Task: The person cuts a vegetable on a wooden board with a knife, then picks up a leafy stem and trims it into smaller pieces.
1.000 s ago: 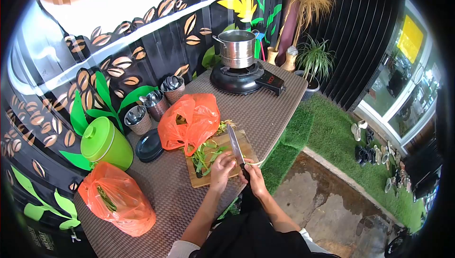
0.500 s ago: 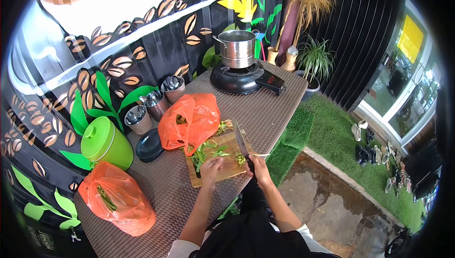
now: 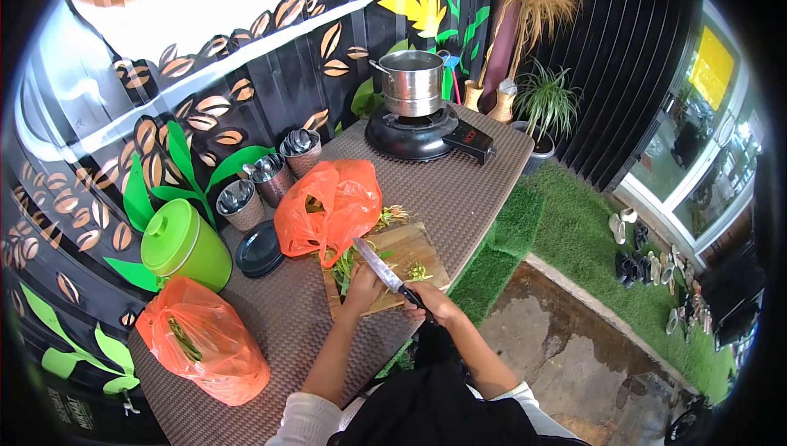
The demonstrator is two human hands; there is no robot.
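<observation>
My right hand (image 3: 436, 302) is closed round the black handle of a kitchen knife (image 3: 380, 267). Its blade points up and left, over the wooden cutting board (image 3: 420, 244). At the board's left side my left hand (image 3: 363, 287) has its fingers closed on leafy greens (image 3: 343, 269), close beside the blade; the fingertips are partly hidden. A small heap of chopped green pieces (image 3: 417, 270) lies on the right part of the board. An orange plastic bag (image 3: 332, 204) stands against the board's far edge, with stem ends (image 3: 393, 215) lying beside it.
A steel pot (image 3: 411, 85) sits on a black portable stove (image 3: 410, 134) at the table's far end. Along the wall stand cutlery cups (image 3: 269, 179), dark plates (image 3: 259, 251) and a green lidded bucket (image 3: 187, 245). Another orange bag (image 3: 205, 343) occupies the near left.
The knife has swung left, from pointing up the board to lying over the greens. My left hand has moved slightly up and forward onto the greens.
</observation>
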